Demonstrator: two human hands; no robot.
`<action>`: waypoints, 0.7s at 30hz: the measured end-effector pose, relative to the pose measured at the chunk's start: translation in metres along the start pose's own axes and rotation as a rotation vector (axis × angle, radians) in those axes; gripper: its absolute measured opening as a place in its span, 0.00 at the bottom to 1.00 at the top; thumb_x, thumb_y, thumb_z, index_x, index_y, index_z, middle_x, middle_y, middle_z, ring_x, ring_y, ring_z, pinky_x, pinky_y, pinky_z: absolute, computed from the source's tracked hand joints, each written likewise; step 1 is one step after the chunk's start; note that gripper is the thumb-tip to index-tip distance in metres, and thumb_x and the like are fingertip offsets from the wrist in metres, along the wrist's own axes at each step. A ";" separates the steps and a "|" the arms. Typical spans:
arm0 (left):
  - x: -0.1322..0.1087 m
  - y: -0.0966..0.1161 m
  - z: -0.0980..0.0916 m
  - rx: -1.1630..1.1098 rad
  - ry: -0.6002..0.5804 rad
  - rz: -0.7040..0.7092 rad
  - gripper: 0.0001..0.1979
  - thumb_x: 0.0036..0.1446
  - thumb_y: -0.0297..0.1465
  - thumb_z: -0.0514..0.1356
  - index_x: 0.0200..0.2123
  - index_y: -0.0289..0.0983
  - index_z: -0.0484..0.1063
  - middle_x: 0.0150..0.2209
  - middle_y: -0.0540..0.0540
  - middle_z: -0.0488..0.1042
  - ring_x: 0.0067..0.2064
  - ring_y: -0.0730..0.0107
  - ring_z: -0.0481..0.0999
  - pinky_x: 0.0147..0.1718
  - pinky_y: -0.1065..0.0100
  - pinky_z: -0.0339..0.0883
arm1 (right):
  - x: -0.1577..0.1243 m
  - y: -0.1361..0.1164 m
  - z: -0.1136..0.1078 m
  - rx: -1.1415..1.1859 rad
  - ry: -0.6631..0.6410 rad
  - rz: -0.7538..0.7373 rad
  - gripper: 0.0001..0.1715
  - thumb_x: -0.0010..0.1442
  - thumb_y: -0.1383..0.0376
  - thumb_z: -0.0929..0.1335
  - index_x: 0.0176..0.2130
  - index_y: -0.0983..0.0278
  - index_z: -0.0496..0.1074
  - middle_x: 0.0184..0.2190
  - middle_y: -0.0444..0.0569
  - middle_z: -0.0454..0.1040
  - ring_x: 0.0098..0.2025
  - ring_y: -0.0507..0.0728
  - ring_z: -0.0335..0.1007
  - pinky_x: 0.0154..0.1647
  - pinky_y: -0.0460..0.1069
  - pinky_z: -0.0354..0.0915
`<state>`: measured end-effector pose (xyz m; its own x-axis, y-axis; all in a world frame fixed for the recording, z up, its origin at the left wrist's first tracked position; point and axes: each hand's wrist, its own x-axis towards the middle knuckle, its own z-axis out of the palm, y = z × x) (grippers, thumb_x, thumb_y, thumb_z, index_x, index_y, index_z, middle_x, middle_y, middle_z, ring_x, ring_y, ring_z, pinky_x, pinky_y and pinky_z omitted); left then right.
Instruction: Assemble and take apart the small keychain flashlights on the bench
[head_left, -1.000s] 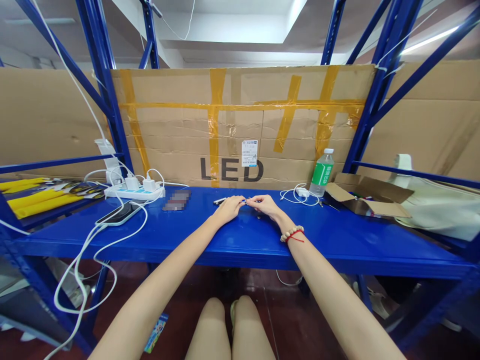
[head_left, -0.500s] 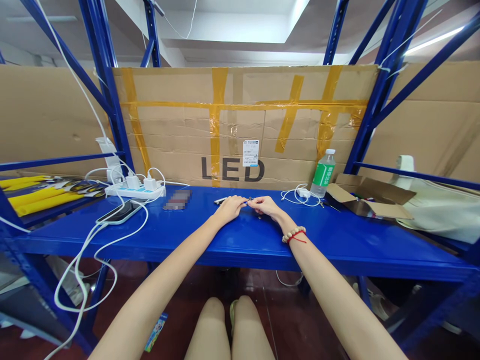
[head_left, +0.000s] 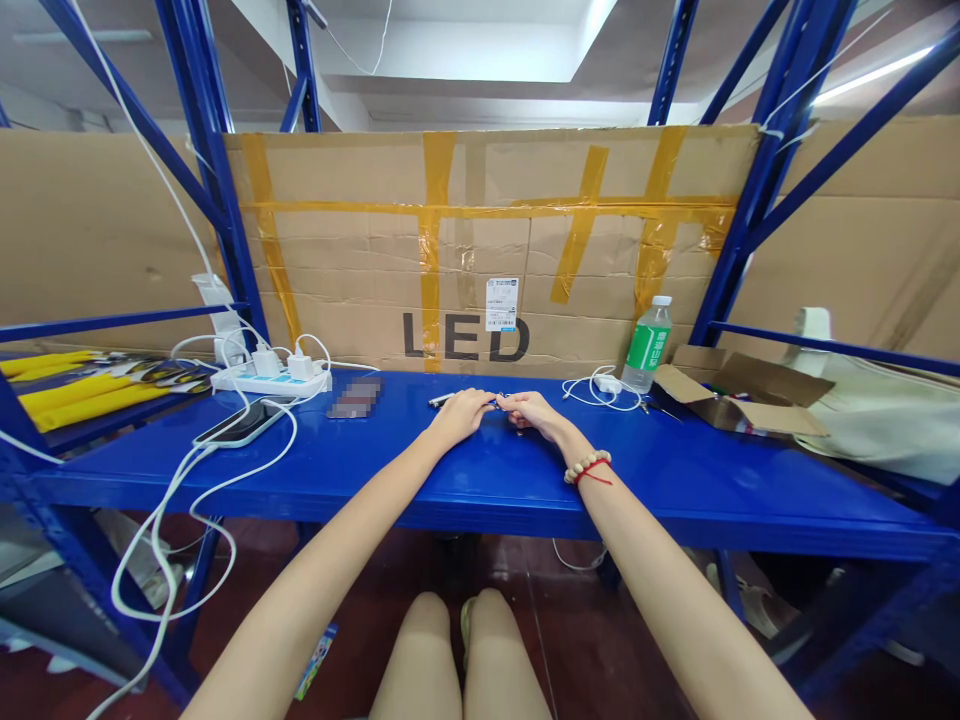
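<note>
My left hand (head_left: 466, 410) rests low over the blue shelf top (head_left: 420, 490), its fingers closed and pointing toward the other hand. Facing it, my right hand (head_left: 527, 412) is closed in a pinch, and the fingertips of both hands meet. Whatever small thing is between them is hidden by the fingers. Just beyond the left hand lies a thin silvery pen-like object (head_left: 440, 400), partly covered by that hand. A tiny piece (head_left: 520, 432) sits on the shelf under the right hand. Beads and a red string circle my right wrist.
To the left are a white power strip (head_left: 271, 382) with plugs, a phone (head_left: 246, 424) and looping white cables. At right stand a water bottle (head_left: 648, 346), a white charger (head_left: 607, 383) with cord and an open cardboard box (head_left: 739, 395). A large cardboard sheet (head_left: 360, 270) closes the back.
The right hand's fingers have curled and shifted slightly at the fingertips, covering more of the small thing between the hands. The left hand stays nearly in place.
</note>
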<state>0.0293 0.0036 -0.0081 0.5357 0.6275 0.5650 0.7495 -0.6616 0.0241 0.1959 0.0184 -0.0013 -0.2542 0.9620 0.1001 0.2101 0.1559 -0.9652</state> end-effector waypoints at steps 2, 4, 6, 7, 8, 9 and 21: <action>0.000 0.001 0.000 0.005 -0.001 0.001 0.12 0.60 0.28 0.50 0.45 0.34 0.69 0.41 0.42 0.74 0.43 0.62 0.70 0.45 0.63 0.63 | -0.001 -0.001 0.000 0.010 -0.004 0.014 0.22 0.37 0.53 0.74 0.19 0.66 0.66 0.12 0.38 0.58 0.16 0.45 0.52 0.16 0.42 0.49; 0.000 0.001 0.000 0.008 -0.002 0.002 0.12 0.60 0.27 0.50 0.45 0.33 0.69 0.41 0.42 0.74 0.43 0.63 0.70 0.45 0.63 0.63 | -0.001 -0.001 0.000 0.019 -0.007 0.028 0.20 0.37 0.54 0.74 0.20 0.66 0.67 0.12 0.38 0.58 0.16 0.45 0.53 0.16 0.42 0.50; 0.000 0.001 0.000 0.010 -0.001 0.002 0.12 0.60 0.27 0.50 0.45 0.33 0.69 0.41 0.42 0.75 0.43 0.63 0.70 0.45 0.63 0.64 | -0.001 -0.001 0.000 0.028 -0.007 0.039 0.19 0.38 0.55 0.74 0.22 0.66 0.67 0.12 0.38 0.58 0.17 0.45 0.54 0.16 0.42 0.50; 0.000 0.002 0.000 0.011 0.000 0.001 0.13 0.60 0.27 0.50 0.45 0.33 0.69 0.41 0.41 0.75 0.43 0.63 0.70 0.45 0.63 0.64 | -0.001 -0.001 -0.001 0.032 -0.007 0.042 0.19 0.38 0.55 0.74 0.22 0.67 0.68 0.12 0.38 0.58 0.17 0.46 0.54 0.16 0.42 0.51; 0.000 0.002 0.000 0.011 0.002 0.001 0.13 0.60 0.27 0.50 0.45 0.33 0.69 0.41 0.41 0.75 0.43 0.63 0.71 0.45 0.63 0.64 | -0.001 -0.001 -0.001 0.036 -0.007 0.045 0.19 0.39 0.55 0.74 0.23 0.67 0.68 0.12 0.38 0.58 0.17 0.46 0.55 0.16 0.42 0.51; 0.000 0.002 -0.001 0.012 0.005 0.001 0.13 0.60 0.27 0.50 0.46 0.33 0.69 0.42 0.42 0.74 0.43 0.63 0.71 0.46 0.63 0.64 | -0.001 -0.001 -0.001 0.040 -0.008 0.048 0.19 0.39 0.55 0.74 0.23 0.67 0.68 0.12 0.38 0.59 0.17 0.46 0.55 0.16 0.42 0.51; 0.000 0.002 0.000 -0.006 0.032 -0.004 0.12 0.59 0.27 0.52 0.45 0.35 0.68 0.44 0.43 0.74 0.43 0.63 0.70 0.46 0.62 0.63 | -0.001 -0.002 0.003 0.029 -0.049 0.044 0.22 0.44 0.50 0.71 0.24 0.66 0.66 0.14 0.39 0.59 0.18 0.45 0.55 0.16 0.40 0.51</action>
<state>0.0306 0.0027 -0.0082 0.5200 0.6170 0.5907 0.7494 -0.6614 0.0312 0.1929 0.0165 -0.0002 -0.2914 0.9555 0.0466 0.1949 0.1070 -0.9750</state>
